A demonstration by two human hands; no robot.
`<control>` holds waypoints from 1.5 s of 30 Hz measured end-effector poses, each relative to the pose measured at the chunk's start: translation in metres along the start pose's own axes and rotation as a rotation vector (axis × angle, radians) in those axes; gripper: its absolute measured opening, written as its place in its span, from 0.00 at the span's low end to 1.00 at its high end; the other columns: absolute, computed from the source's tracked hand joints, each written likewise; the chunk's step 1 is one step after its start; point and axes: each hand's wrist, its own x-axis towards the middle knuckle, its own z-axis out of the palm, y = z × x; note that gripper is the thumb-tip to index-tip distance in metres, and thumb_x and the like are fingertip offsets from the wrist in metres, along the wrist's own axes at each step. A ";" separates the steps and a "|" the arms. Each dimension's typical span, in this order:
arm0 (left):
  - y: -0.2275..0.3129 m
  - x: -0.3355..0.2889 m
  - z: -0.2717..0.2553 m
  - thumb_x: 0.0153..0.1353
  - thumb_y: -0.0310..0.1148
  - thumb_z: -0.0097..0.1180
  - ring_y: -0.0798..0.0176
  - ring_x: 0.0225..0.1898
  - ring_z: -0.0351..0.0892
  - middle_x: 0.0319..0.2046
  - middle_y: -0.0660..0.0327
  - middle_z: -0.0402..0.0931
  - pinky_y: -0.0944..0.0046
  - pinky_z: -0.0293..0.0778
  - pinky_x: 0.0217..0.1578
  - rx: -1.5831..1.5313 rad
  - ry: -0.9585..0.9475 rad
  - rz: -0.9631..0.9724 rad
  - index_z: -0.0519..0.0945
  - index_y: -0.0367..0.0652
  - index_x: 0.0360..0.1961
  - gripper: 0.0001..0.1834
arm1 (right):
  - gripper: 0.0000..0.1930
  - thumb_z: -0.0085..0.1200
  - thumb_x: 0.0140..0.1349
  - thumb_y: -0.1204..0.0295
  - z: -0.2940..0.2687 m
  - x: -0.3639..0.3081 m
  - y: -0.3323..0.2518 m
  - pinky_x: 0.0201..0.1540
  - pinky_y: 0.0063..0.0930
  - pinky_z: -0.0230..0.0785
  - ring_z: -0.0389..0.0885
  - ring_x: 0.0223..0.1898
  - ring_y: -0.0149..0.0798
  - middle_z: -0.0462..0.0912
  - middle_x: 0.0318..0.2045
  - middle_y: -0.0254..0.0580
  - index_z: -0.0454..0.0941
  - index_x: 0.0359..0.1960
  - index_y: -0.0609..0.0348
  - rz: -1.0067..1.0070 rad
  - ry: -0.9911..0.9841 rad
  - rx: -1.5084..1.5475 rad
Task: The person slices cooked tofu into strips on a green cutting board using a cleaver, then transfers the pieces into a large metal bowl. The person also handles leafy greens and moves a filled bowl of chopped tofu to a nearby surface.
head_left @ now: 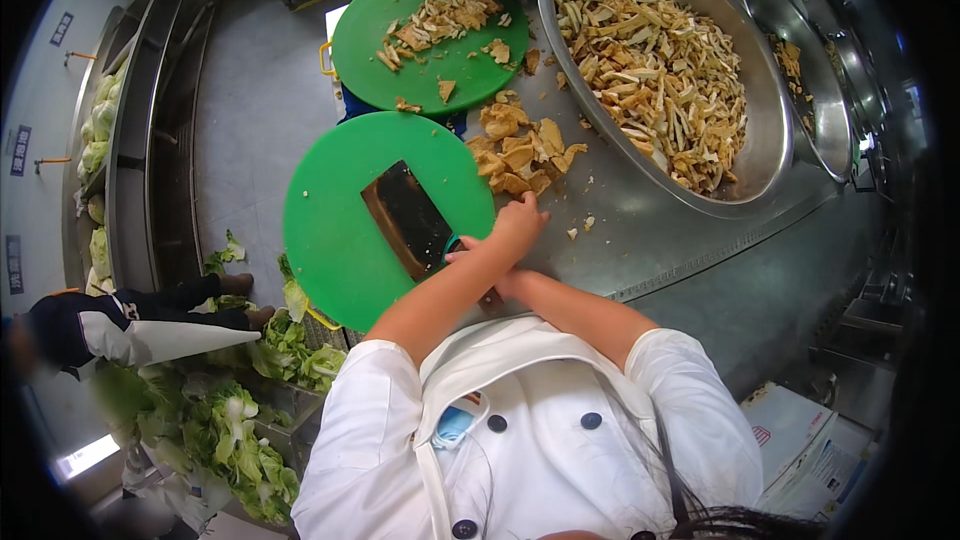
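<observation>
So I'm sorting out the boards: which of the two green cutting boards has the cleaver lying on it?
The nearer green cutting board, right before the person. The cleaver lies flat on it, with no food. The farther board carries cut tan pieces instead.

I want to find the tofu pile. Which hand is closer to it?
The left hand: it reaches across, touching the near edge of the tofu pile. The right hand sits lower, under the left forearm, by the cleaver handle.

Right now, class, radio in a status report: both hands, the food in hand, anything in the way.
Left hand reaching into tofu pile. Right hand hidden under left forearm, at cleaver handle. Cleaver flat on green board.
</observation>
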 end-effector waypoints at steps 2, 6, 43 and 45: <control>0.007 -0.003 0.003 0.55 0.29 0.49 0.51 0.34 0.77 0.33 0.50 0.68 0.58 0.76 0.30 0.043 0.023 -0.043 0.77 0.51 0.44 0.14 | 0.21 0.46 0.65 0.56 -0.022 0.016 0.030 0.25 0.25 0.65 0.71 0.21 0.30 0.73 0.23 0.33 0.64 0.53 0.56 0.027 -0.025 0.077; 0.005 -0.016 -0.029 0.54 0.28 0.52 0.52 0.35 0.77 0.29 0.55 0.70 0.59 0.75 0.30 -0.044 -0.113 -0.040 0.78 0.52 0.43 0.15 | 0.13 0.45 0.66 0.59 -0.041 0.022 0.041 0.21 0.24 0.64 0.70 0.18 0.28 0.71 0.19 0.33 0.68 0.39 0.56 0.153 -0.140 0.043; -0.076 -0.168 0.020 0.45 0.23 0.64 0.59 0.25 0.74 0.27 0.58 0.70 0.62 0.74 0.24 -0.749 0.918 -0.705 0.80 0.41 0.27 0.07 | 0.12 0.49 0.53 0.76 0.060 -0.062 -0.072 0.32 0.48 0.67 0.76 0.30 0.57 0.75 0.25 0.56 0.65 0.39 0.63 -0.132 0.071 -1.540; -0.078 -0.167 0.026 0.44 0.23 0.64 0.58 0.25 0.74 0.27 0.59 0.70 0.61 0.73 0.24 -0.726 0.912 -0.690 0.80 0.41 0.26 0.07 | 0.12 0.49 0.53 0.76 0.064 -0.053 -0.071 0.32 0.49 0.67 0.76 0.30 0.58 0.75 0.24 0.56 0.66 0.38 0.64 -0.063 0.081 -1.522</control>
